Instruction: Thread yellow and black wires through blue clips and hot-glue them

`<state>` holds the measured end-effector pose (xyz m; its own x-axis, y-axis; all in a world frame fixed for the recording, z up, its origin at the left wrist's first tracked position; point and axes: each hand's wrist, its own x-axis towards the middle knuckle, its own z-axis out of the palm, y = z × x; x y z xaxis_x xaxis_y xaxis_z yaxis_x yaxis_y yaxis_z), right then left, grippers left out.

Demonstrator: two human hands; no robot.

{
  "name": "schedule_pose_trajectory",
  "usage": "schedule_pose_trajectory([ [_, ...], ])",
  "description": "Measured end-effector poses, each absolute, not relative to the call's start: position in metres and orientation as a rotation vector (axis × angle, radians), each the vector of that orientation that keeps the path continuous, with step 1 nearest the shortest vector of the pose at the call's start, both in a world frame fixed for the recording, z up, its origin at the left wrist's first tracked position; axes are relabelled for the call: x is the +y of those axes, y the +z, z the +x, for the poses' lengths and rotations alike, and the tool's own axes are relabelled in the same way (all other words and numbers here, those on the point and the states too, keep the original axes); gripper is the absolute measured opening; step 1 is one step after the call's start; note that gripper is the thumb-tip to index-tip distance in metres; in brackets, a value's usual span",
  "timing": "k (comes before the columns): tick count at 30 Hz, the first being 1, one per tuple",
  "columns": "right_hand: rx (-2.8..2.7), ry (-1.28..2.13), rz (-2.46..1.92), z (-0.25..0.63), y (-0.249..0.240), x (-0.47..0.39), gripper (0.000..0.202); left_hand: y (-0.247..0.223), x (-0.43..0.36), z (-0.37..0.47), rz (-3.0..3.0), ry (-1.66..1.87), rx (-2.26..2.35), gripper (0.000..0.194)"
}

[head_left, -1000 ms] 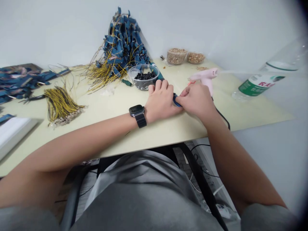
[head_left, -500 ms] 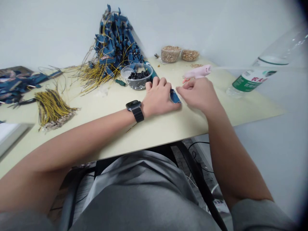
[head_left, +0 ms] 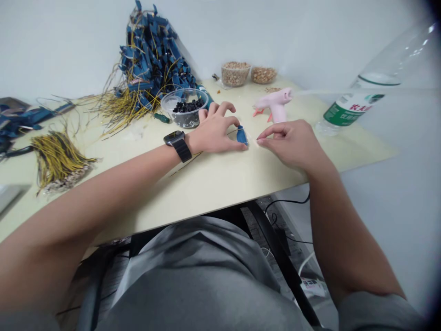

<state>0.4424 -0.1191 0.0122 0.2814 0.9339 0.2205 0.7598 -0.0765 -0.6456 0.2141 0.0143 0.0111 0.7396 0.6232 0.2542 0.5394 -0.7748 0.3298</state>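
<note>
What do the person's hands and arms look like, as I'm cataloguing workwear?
The left hand has no glove, with a dark watch at its wrist: rounded rectangular case, black strap. The right hand is gloveless too, without a visible watch. Short grey sleeves cover the upper arms.

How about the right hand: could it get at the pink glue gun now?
Probably yes: the right hand is close by, just this side of the pink glue gun, and nothing visible stands between them.

Left hand (head_left: 217, 128) is palm down, left of blue piece (head_left: 241, 135), thumb and forefinger gripping it. Right hand (head_left: 292, 141) sits just right, fingertips pinched together.
</note>
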Motion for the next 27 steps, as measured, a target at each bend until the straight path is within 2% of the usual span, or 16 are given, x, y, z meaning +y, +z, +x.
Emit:
schedule_pose_trajectory([
  [10, -1.428, -0.015, -1.800, 0.449, -0.009, -0.121, 0.014, 0.012, 0.008, 0.227, 2.693, 0.522, 0.944, 0.059],
  [27, -1.442, -0.038, -1.851, 0.442, -0.005, -0.125, 0.016, 0.010, -0.001, 0.241, 2.692, 0.554, 0.990, 0.066],
])
